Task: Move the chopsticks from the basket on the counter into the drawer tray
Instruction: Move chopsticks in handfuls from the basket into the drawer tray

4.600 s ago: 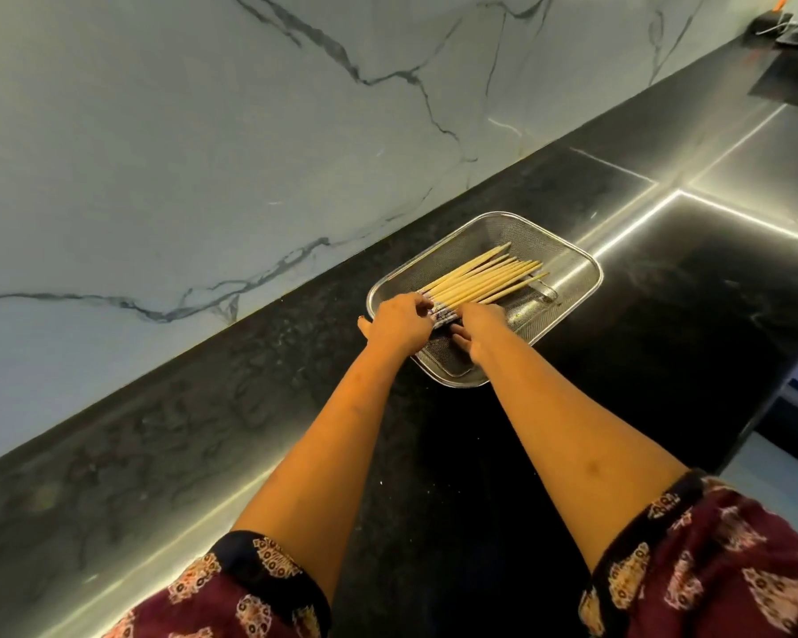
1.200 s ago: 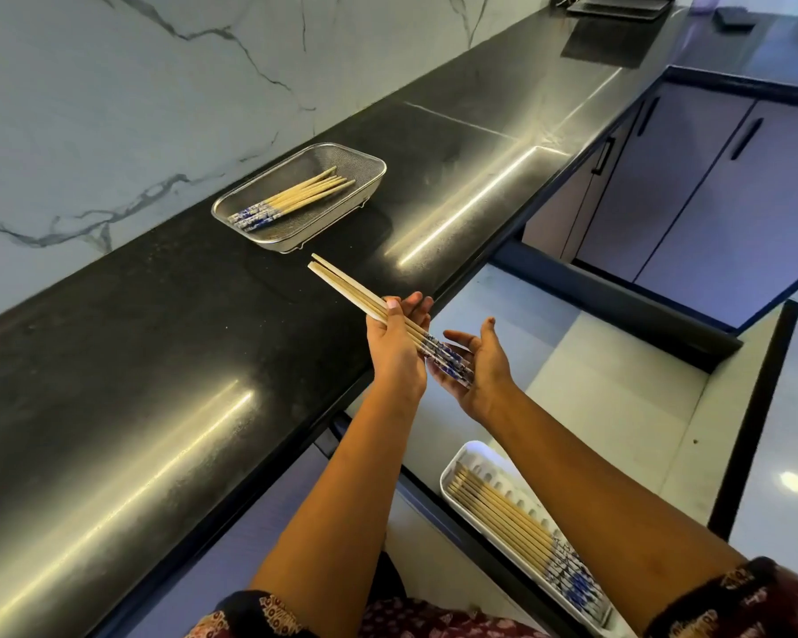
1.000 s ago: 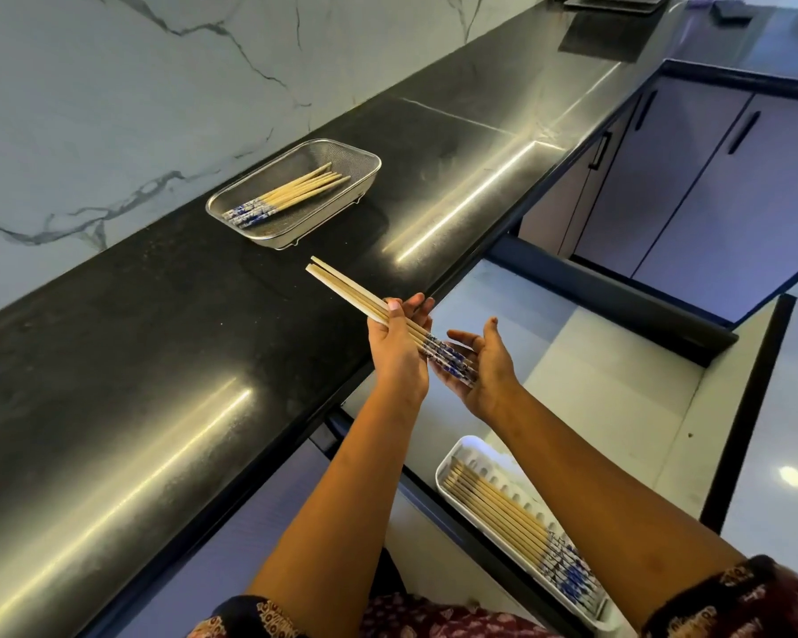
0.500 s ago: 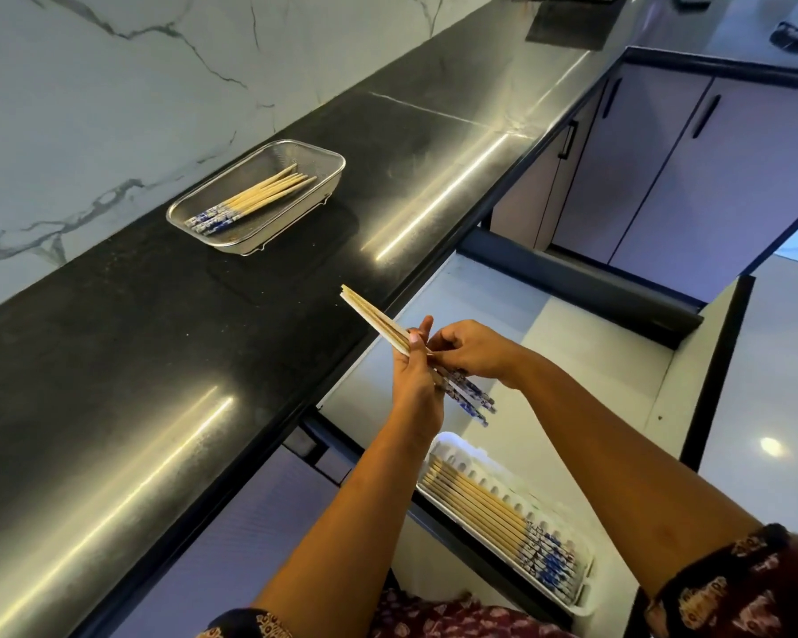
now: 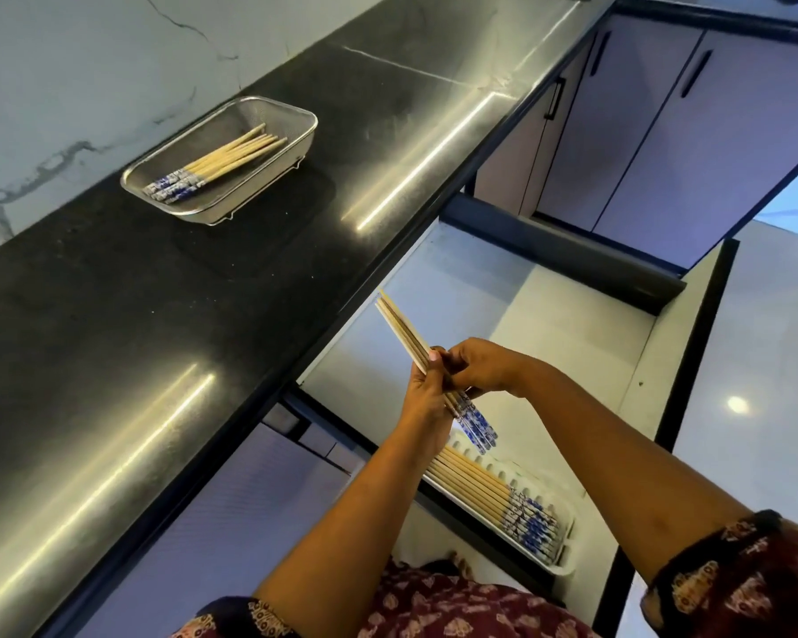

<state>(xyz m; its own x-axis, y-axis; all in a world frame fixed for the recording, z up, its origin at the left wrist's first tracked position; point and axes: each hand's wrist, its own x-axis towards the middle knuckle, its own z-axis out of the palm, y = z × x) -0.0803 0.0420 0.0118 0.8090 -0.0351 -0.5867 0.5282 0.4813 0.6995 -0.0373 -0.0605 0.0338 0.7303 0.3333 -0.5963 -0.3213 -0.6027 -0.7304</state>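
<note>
A bundle of wooden chopsticks (image 5: 401,329) with blue-patterned ends is held over the open drawer (image 5: 549,324). My left hand (image 5: 427,398) grips it from below and my right hand (image 5: 480,366) closes on it from the right. The tips point up-left toward the counter edge and the blue ends hang down-right. Just below them a white drawer tray (image 5: 567,552) holds several chopsticks in a row. On the black counter a metal mesh basket (image 5: 291,161) contains several more chopsticks (image 5: 231,161).
A marble wall runs behind the black counter (image 5: 157,315). Grey cabinet doors (image 5: 641,131) with dark handles stand at the upper right. The drawer's dark front rail (image 5: 692,361) runs down the right side, with pale floor (image 5: 765,384) beyond it.
Both hands left the basket with a bundle of chopsticks and carried it down over the open drawer. My right hand, open half a second earlier, has closed onto the bundle beside my left.
</note>
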